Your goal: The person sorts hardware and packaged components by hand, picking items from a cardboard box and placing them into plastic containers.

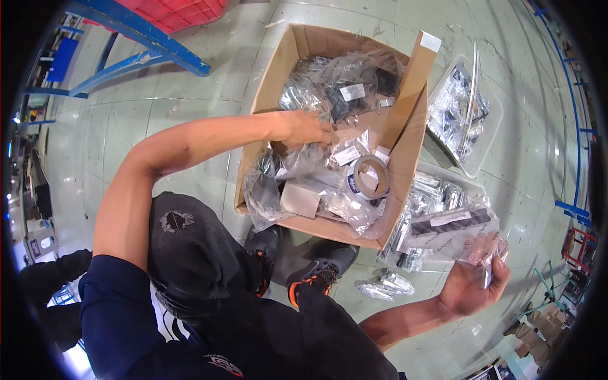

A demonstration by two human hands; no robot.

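Observation:
My left hand [307, 128] reaches over the side of an open cardboard box [256, 136], its fingers curled down onto a clear plastic bag [307, 157]; the fingertips are partly hidden. Around it in the box lie several bagged parts, some dark, some silvery, with white labels. A roll of tape [382, 172] rests near the box's front right corner, beside a small pale carton [300, 199]. Out to the right, my right hand [472, 285] pinches the end of a clear plastic bag [453, 237] holding a long dark part with a white label.
A clear bin [484, 193] of bagged parts stands right of the box, another clear tub [497, 120] behind it. Small silvery bags [386, 286] lie on the floor near my shoe [326, 263]. A blue metal frame [155, 41] and a red crate [177, 12] are at the far left.

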